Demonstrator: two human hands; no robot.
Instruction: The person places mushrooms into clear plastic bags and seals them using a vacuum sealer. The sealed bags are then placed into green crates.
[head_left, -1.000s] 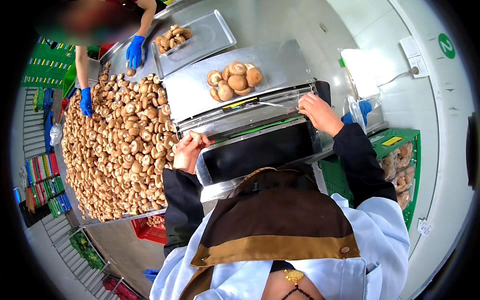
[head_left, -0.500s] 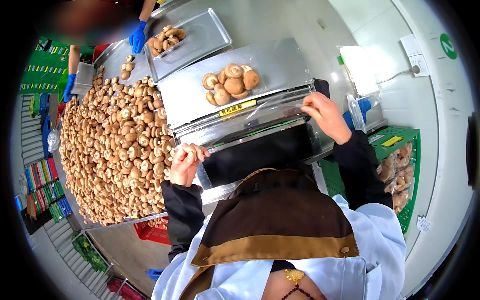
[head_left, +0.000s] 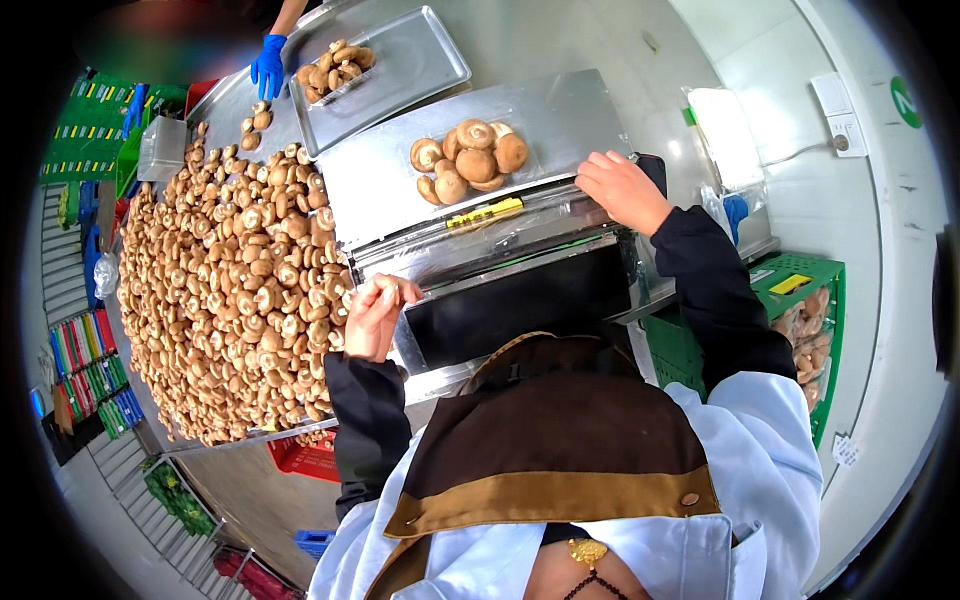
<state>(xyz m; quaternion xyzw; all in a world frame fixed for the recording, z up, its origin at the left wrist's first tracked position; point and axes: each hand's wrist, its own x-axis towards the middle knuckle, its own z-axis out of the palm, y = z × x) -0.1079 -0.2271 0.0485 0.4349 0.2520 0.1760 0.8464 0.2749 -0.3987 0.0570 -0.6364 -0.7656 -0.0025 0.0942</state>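
Both hands pinch clear film [head_left: 520, 225] across a steel machine [head_left: 500, 150]: left hand [head_left: 375, 315] near, right hand [head_left: 622, 190] far right; mushroom table [head_left: 230, 290] left.

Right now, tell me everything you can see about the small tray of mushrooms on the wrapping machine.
The tray of mushrooms holds a handful of brown, round-capped mushrooms heaped close together, some cap up, some showing pale undersides. The tray itself is mostly hidden beneath them. It sits on the machine's flat steel plate, just beyond the stretched clear film. Neither the left hand nor the right hand touches it.
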